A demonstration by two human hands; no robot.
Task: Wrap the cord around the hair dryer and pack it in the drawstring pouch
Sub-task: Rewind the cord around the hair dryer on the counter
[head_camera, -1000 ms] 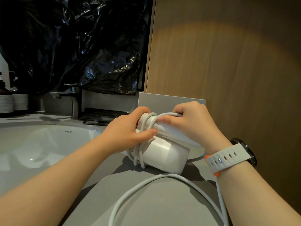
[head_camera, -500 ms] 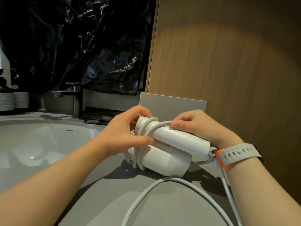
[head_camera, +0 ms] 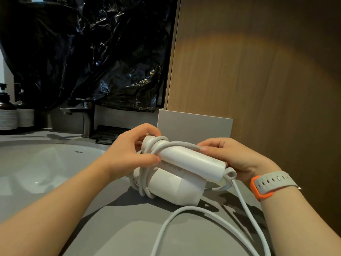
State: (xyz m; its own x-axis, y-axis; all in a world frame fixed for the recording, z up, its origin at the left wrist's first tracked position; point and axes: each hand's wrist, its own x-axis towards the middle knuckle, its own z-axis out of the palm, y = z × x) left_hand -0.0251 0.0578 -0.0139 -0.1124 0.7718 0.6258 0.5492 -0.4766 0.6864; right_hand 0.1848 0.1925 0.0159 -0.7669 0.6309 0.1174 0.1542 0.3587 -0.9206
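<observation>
Dim, warm glow above (wide-angle edge warping)

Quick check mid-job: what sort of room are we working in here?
Most likely a bathroom vanity: a white oval basin sunk in the grey countertop, a metal tap behind it, and dark pump bottles at the left.

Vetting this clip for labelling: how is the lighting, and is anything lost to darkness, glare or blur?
Head view: warm light arcs across the brown wood-grain wall panel, dimming upper right; the crumpled black plastic sheet is nearly lost in dark, bar small glints; the white plastic hair dryer and white cord are sharp, without glare, shadowing the grey countertop softly.
</observation>
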